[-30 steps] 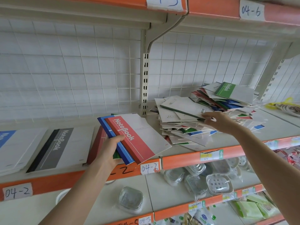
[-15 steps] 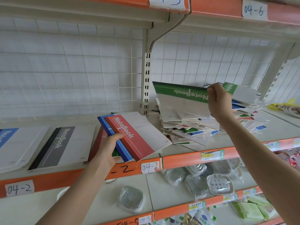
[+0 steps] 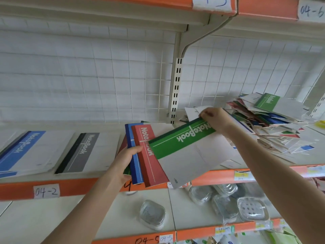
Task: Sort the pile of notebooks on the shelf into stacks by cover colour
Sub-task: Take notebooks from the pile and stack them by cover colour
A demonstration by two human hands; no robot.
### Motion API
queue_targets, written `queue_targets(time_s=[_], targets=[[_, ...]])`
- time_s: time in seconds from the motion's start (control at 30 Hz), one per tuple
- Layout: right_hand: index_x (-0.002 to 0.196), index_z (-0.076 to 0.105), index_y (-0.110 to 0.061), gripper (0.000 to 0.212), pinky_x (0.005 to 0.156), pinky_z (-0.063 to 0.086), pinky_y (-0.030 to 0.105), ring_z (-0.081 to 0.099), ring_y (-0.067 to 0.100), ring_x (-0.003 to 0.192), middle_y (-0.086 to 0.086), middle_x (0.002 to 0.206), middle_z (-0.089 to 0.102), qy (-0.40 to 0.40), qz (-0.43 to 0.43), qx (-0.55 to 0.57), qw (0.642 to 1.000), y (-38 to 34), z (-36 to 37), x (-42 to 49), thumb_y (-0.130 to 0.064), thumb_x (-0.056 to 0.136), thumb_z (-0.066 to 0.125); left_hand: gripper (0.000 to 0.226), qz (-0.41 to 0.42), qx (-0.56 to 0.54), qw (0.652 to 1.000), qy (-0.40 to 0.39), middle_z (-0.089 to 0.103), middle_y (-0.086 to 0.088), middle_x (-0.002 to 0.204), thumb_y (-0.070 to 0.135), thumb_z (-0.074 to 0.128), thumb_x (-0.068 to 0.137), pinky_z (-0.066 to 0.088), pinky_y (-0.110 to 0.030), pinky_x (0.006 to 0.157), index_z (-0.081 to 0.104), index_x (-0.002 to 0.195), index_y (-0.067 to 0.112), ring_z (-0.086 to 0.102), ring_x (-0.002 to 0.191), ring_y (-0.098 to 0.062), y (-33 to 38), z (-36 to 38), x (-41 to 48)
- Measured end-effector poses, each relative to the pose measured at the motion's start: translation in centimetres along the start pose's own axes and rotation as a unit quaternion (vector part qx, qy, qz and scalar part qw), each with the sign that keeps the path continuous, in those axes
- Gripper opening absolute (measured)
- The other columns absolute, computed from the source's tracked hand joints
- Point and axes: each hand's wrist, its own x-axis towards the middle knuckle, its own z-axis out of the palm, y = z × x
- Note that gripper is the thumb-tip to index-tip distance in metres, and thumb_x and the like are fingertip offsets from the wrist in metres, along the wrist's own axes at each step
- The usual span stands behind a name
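Right hand (image 3: pixel 215 120) pinches green notebook (image 3: pixel 175 147) by its top edge, now moved off the pile (image 3: pixel 274 125) and over the red-topped bundle (image 3: pixel 151 166) that left hand (image 3: pixel 123 162) grips above the shelf (image 3: pixel 79 189) edge; not yet stacked

You'll see clear wrapped soap dishes (image 3: pixel 253 211) on the lower shelf (image 3: pixel 52 217) at lower right, a lone dish (image 3: pixel 152 214) at bottom centre, and a handwritten 04-2 label (image 3: pixel 46 191) lower left

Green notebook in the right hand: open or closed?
Closed. The green notebook shows only its flat cover; the right hand pinches its corner.
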Motion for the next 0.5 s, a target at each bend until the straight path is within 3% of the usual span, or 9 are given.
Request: queue_targets(time_s=[0.1, 0.27, 0.43, 0.5], targets=[[0.103, 0.062, -0.006, 0.021, 0.069, 0.052, 0.027, 0.058, 0.020, 0.082, 0.009, 0.095, 0.060, -0.056, -0.017, -0.044, 0.997, -0.7, 1.8, 0.5, -0.014, 0.098, 0.043, 0.008, -0.015, 0.010, 1.000, -0.016, 0.068, -0.009, 0.094, 0.029, 0.058, 0.090, 0.050, -0.039, 0.078, 0.059, 0.096, 0.024, 0.064, 0.088, -0.027, -0.2, -0.4, -0.4], [0.103, 0.063, -0.009, 0.020, 0.082, 0.053, 0.035, 0.060, 0.026, 0.094, 0.009, 0.101, 0.060, -0.087, -0.030, -0.068, 0.993, -1.8, 3.4, 1.3, -0.012, 0.097, 0.045, 0.018, -0.008, 0.011, 0.999, -0.033, 0.071, -0.003, 0.072, 0.031, 0.053, 0.093, 0.047, -0.028, 0.057, 0.062, 0.098, 0.016, 0.066, 0.065, -0.018, -0.4, -0.9, -0.6], [0.103, 0.058, -0.015, 0.016, 0.081, 0.053, 0.031, 0.059, 0.022, 0.094, 0.002, 0.100, 0.057, -0.117, -0.060, -0.078, 0.988, -2.8, 4.0, 1.5, -0.012, 0.098, 0.044, 0.022, -0.014, 0.003, 0.998, -0.063, 0.071, -0.003, 0.070, 0.035, 0.053, 0.092, 0.047, -0.030, 0.058, 0.062, 0.098, 0.016, 0.067, 0.062, -0.018, -0.7, -1.1, -0.7], [0.110, 0.058, -0.013, 0.019, 0.071, 0.052, 0.018, 0.059, 0.021, 0.092, 0.001, 0.100, 0.056, -0.131, -0.083, -0.088, 0.984, -3.6, 4.7, 1.3, -0.014, 0.099, 0.042, 0.024, -0.006, 0.021, 0.996, -0.088, 0.072, -0.003, 0.071, 0.031, 0.057, 0.086, 0.048, -0.030, 0.061, 0.061, 0.102, 0.014, 0.068, 0.061, -0.017, -0.6, -1.2, -0.7]])
